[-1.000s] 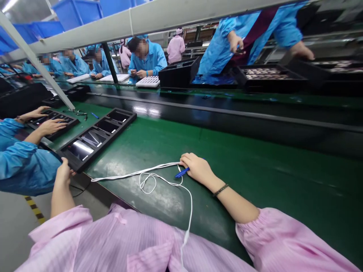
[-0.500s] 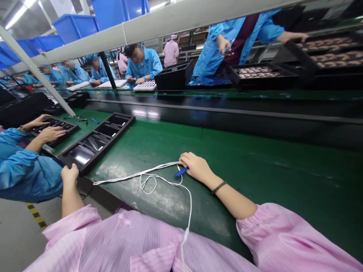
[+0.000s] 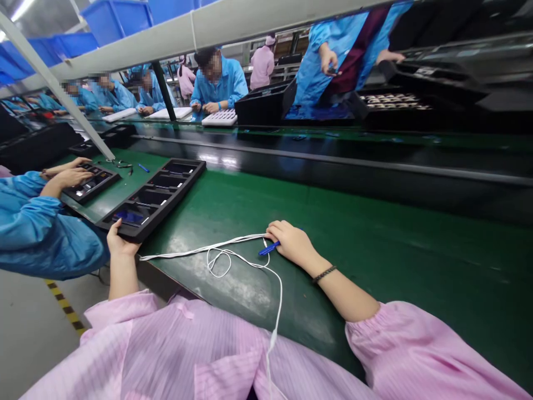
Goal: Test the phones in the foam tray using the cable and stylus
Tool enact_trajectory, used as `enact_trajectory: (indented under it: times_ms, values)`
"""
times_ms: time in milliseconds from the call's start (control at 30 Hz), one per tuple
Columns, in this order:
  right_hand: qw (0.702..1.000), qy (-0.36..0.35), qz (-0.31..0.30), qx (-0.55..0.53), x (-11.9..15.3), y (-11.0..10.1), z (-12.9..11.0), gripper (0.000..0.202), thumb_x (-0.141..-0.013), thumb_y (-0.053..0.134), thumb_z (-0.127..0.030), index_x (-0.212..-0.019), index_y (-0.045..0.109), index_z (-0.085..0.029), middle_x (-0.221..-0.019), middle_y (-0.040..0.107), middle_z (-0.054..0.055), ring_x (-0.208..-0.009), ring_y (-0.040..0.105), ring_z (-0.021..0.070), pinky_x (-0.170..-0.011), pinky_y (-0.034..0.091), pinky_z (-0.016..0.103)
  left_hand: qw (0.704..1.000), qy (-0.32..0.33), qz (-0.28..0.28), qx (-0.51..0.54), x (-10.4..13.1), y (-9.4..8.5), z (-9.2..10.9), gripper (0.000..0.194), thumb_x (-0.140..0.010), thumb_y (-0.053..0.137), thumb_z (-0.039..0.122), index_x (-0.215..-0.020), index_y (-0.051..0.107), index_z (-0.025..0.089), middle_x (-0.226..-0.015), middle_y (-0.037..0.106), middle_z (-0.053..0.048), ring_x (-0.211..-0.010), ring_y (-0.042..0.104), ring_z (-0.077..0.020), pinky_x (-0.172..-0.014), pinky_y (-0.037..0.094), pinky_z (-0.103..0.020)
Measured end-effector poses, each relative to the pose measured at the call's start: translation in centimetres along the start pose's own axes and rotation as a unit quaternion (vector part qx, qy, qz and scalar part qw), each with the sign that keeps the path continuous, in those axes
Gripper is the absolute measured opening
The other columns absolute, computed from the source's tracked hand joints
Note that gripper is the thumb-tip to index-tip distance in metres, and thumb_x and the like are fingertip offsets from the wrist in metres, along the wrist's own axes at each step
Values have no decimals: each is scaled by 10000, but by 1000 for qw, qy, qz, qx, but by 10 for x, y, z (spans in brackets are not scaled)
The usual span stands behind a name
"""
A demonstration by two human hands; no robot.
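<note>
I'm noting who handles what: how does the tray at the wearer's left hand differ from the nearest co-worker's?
The left hand holds one end of the near tray; the co-worker's tray has that person's hands over it. The near tray looks larger than the co-worker's tray. Four dark panels show in the near tray; hands partly hide the co-worker's tray. Both are black.

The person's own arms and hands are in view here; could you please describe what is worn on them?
The left sleeve and right sleeve are pink and loose, the right one gathered at its cuff. A dark, braided-looking bracelet circles the right wrist. The left hand and right hand wear no gloves.
</note>
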State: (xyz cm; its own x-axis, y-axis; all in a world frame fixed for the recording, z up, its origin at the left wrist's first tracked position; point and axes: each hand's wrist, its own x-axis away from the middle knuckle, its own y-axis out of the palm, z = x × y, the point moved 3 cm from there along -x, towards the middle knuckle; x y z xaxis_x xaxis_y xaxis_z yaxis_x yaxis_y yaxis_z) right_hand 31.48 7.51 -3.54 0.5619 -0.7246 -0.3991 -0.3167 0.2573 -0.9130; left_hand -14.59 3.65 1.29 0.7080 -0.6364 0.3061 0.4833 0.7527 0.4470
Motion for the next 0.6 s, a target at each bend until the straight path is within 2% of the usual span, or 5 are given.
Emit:
enact_trajectory:
  times_ms: [100,267,467,600]
  values:
    - [1000,1,-4,-3,0,1,0,364,-1071,387,-304,-861,660,-189,-966,685,87,-812,559,176,-598,387,275,1000,-4,8,10,8,2,-7,263,-692,528,210,-929,641,186,-775,705,-45,-847,722,-245,-934,604,-496]
    - [1000,1,-4,-4,0,1,0,350,-1064,402,-302,-860,664,-188,-974,686,84,-817,565,175,-606,409,279,999,25,-28,-16,11,4,-11,377,-574,504,217,-919,651,185,-841,722,-54,-863,724,-266,-926,610,-487]
    - [1000,0,-4,-1,0,0,0,314,-1052,425,-274,-874,670,-191,-982,685,83,-816,568,175,-603,415,282,999,50,-11,-3,13,2,-10,386,-515,474,232,-859,644,193,-830,727,-44,-873,721,-281,-871,626,-459]
    - [1000,-3,-1,2,0,0,-1,309,-1054,431,-273,-863,659,-190,-969,684,74,-811,568,168,-603,411,274,997,65,-38,-27,13,4,-9,395,-499,465,244,-841,656,197,-802,725,-38,-894,721,-282,-857,626,-427]
